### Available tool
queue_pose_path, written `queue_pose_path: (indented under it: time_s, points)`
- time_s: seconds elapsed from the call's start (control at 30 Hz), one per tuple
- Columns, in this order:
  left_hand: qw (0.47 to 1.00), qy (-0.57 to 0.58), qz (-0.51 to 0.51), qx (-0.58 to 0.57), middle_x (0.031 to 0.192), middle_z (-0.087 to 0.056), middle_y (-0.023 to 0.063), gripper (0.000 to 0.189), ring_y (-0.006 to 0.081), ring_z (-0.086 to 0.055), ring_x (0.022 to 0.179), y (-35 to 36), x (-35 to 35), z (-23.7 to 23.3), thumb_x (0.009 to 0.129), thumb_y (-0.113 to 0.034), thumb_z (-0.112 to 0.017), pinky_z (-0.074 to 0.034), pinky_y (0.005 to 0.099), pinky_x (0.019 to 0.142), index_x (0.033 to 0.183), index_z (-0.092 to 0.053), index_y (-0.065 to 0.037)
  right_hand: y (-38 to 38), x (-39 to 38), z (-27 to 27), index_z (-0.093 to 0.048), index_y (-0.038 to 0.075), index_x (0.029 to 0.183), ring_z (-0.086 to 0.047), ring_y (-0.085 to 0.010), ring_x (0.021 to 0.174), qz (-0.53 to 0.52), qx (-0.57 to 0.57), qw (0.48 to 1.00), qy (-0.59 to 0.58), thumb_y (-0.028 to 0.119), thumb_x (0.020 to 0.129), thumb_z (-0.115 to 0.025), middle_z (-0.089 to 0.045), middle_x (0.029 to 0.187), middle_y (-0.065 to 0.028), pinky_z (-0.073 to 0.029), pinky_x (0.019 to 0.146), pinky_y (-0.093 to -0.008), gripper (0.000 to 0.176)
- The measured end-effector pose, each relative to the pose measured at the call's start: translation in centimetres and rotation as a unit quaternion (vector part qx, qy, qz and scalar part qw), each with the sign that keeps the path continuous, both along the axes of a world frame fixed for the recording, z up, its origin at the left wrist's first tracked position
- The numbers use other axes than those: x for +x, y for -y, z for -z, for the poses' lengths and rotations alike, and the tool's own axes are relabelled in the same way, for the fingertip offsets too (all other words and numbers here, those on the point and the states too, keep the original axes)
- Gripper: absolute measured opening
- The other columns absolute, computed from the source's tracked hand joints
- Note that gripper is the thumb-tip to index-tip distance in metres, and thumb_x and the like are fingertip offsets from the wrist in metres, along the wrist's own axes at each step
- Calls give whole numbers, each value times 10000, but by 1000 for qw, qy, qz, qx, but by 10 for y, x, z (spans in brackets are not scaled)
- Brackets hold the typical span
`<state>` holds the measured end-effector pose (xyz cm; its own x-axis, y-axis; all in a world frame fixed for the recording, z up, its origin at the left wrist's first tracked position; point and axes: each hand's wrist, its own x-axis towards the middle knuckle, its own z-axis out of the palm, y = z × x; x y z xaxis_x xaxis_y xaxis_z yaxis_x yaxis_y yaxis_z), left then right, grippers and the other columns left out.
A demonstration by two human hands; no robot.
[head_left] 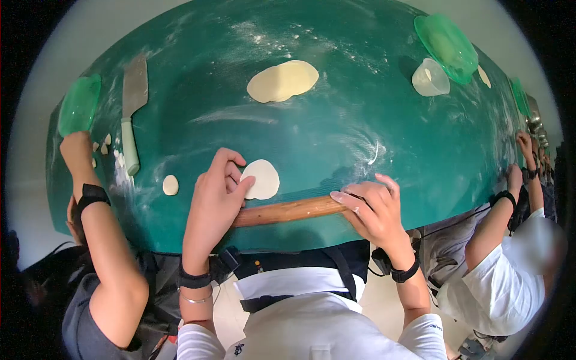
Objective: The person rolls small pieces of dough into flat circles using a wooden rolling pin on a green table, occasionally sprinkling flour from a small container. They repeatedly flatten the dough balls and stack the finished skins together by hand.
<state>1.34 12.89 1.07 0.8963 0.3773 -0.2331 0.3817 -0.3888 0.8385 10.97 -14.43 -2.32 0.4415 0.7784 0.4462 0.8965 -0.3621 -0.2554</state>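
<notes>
My left hand [217,191] has its thumb on the left edge of a thin, round dough wrapper [262,180], with the fingers curled beside it. Below the wrapper lies a wooden rolling pin [288,211]; its left end passes close to my left hand, where the contact is hidden. Around the pin's right end my right hand [375,210] is closed, its fingertips dusted with flour. To the left of my left hand sits a small flattened dough piece [170,185]. Further up the green table are overlapping rolled wrappers [282,81].
A cleaver with a pale green handle [129,147] lies at left, near small dough bits [104,148]. Another person's hand [78,147] is by a green bowl [81,105]. A translucent cup [431,78] and a green container [449,48] stand upper right. People work at right.
</notes>
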Motion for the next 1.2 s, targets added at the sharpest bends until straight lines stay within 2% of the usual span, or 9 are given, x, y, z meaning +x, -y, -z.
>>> queue_pose_path:
  time_s: [0.33, 0.47, 0.67, 0.7, 0.77, 0.83, 0.97, 1.07, 1.2]
  points:
    - [982, 69, 172, -34, 741, -566, 68, 105, 154, -556, 669, 20, 12, 8, 936, -74, -603, -447, 302, 630, 1017, -557, -25, -2, 4, -6, -700, 179, 1138, -589, -174, 914, -24, 5, 999, -22, 123, 656, -809, -649, 1024, 28, -445, 887, -365, 497]
    - [980, 36, 115, 156, 787, -584, 84, 150, 201, -576, 756, 18, -2, -3, 880, -56, -651, -450, 330, 717, 1009, -580, -28, 0, 9, -11, -698, 165, 1148, -588, -186, 920, -36, -2, 998, -51, 125, 653, -804, -651, 1038, 17, -438, 883, -364, 507]
    - [949, 139, -39, 280, 1048, -613, 117, 257, 300, -579, 985, 34, -44, -3, 822, -36, -673, -402, 405, 892, 1070, -606, -51, -16, 30, -39, -674, 145, 1176, -580, -223, 961, -90, -63, 989, -97, 148, 741, -761, -633, 1069, -14, -431, 892, -371, 443]
    - [956, 108, -28, 270, 1248, -577, 153, 356, 352, -537, 1164, 40, -57, -1, 824, -98, -682, -341, 477, 1024, 1170, -610, -51, -21, 32, -41, -666, 141, 1183, -579, -228, 962, -100, -72, 986, -111, 150, 753, -756, -630, 1071, -16, -431, 888, -374, 439]
    - [951, 82, -14, 298, 1352, -524, 162, 423, 372, -479, 1267, 53, -64, 4, 833, -156, -683, -270, 536, 1083, 1237, -599, -64, -29, 37, -44, -650, 133, 1198, -579, -238, 963, -121, -91, 979, -138, 153, 777, -746, -623, 1074, -21, -432, 879, -379, 432]
    - [952, 22, 16, 304, 1527, -387, 176, 617, 402, -330, 1429, 59, -72, 16, 856, -323, -681, -149, 648, 1123, 1408, -519, -100, -31, 44, -36, -607, 136, 1281, -565, -259, 1077, -124, -130, 970, -166, 206, 826, -713, -605, 1189, -42, -428, 927, -405, 472]
    - [908, -52, 37, 413, 1613, -275, 141, 820, 415, -228, 1478, 66, -76, 33, 860, -505, -652, -150, 693, 1094, 1535, -368, -134, -45, 52, -39, -466, 152, 1463, -429, -324, 1356, -112, -187, 969, -113, 380, 926, -597, -463, 1476, -90, -357, 1089, -496, 597]
    - [920, -73, 34, 383, 1616, -279, 123, 830, 421, -228, 1478, 54, -60, 22, 859, -528, -647, -151, 698, 1096, 1531, -369, -130, -54, 60, -37, -356, 164, 1545, -248, -370, 1478, -101, -268, 953, -100, 573, 971, -401, -298, 1603, -104, -168, 1196, -561, 707]
    - [908, -81, 24, 411, 1609, -291, 125, 778, 415, -212, 1490, 29, -32, 14, 907, -549, -569, -134, 697, 1117, 1527, -370, -124, -79, 80, -34, -342, 174, 1549, -257, -380, 1470, -89, -251, 961, -68, 563, 971, -424, -295, 1602, -108, -176, 1189, -583, 702]
